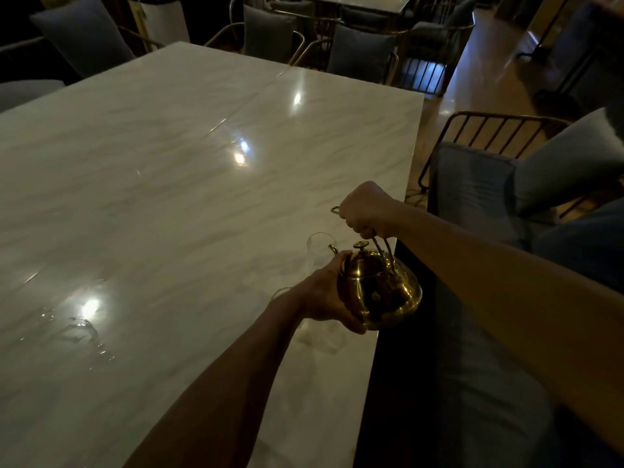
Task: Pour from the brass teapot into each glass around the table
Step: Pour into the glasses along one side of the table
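A round brass teapot [380, 292] with a knobbed lid hangs over the right edge of the white marble table [169, 184]. My right hand [366, 211] grips its looped handle from above. My left hand [329, 295] cups the pot's left side and underside. The pot leans left, its spout right beside a clear glass [319, 248] standing on the table just beyond it. Another clear glass [320, 336] sits on the table below the pot, partly hidden by my left hand. No stream of liquid is visible.
A puddle of spilled water [84, 332] lies on the near-left tabletop. Grey cushioned chairs [472, 187] with metal frames line the table's right side and far end. Another table [354, 1] stands at the back. Wooden floor lies to the right.
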Available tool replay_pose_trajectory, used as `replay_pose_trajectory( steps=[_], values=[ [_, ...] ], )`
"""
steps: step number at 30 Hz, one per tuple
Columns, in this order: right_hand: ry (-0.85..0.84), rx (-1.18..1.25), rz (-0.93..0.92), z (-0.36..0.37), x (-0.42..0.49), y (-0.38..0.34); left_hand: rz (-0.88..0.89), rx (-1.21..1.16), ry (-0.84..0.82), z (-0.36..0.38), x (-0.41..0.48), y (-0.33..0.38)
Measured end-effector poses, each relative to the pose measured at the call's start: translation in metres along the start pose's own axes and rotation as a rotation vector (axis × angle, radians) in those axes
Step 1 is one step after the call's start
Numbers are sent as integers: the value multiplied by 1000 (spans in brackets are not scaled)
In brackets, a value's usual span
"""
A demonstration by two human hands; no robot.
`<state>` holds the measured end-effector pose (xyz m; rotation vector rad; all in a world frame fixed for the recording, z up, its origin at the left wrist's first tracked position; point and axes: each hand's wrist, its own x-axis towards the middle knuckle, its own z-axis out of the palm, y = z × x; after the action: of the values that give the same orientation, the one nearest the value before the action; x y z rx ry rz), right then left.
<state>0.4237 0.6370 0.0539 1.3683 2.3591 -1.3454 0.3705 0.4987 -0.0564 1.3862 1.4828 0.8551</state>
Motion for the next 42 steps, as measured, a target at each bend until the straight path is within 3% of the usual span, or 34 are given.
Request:
replay_pose_trajectory(
  steps=[11, 42],
  values=[
    [122, 75, -24, -2, 2, -2, -15, -6, 0, -4, 2, 2],
    [191, 45, 10, 1, 3, -3, -9, -4, -14, -6, -3, 6]
  ],
)
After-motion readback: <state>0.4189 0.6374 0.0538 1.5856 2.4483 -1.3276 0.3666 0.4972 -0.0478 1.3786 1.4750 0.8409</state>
